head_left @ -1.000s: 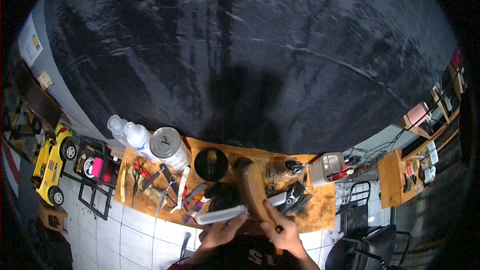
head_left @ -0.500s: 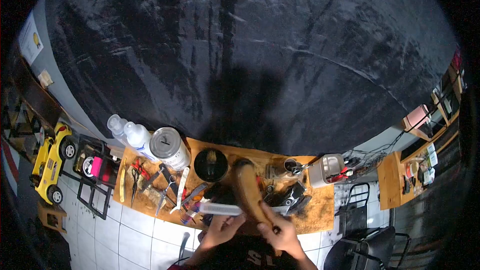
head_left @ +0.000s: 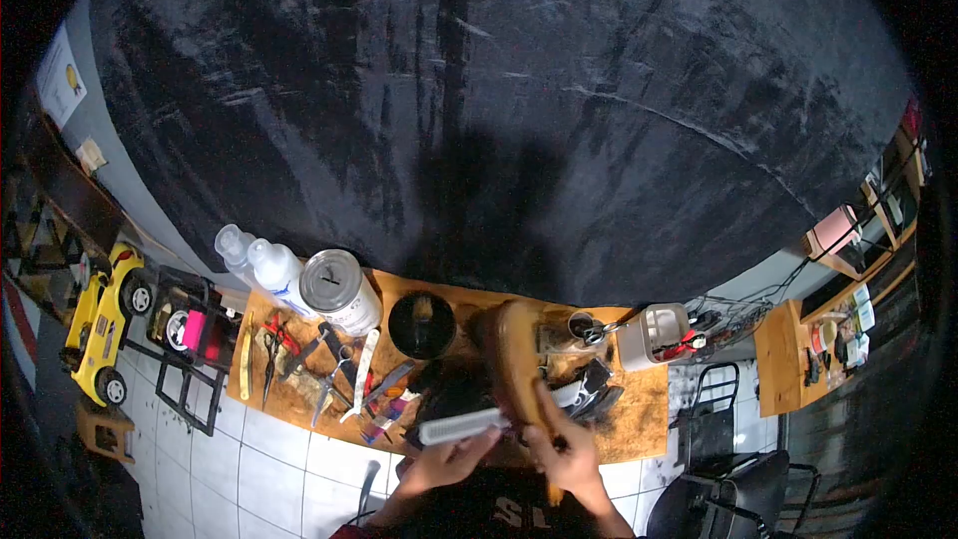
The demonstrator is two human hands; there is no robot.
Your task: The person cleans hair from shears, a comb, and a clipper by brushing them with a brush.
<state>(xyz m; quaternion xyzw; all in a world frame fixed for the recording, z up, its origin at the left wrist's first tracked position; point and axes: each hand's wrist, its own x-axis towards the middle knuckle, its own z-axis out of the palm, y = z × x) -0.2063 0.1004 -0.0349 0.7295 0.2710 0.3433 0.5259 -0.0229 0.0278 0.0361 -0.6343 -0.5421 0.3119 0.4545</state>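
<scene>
On the brown wooden table (head_left: 651,417), at left, we see one silver metal can (head_left: 344,301), then one round black bowl (head_left: 399,344). Our left hand (head_left: 444,464) pinches the long white comb (head_left: 461,427), which crosses the curved brown wooden brush (head_left: 515,359). Our right hand (head_left: 569,454) is closed around the brush's handle, near the table's front edge.

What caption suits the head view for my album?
Over a cluttered wooden table, the left hand holds a white comb and the right hand a brown brush.
</scene>
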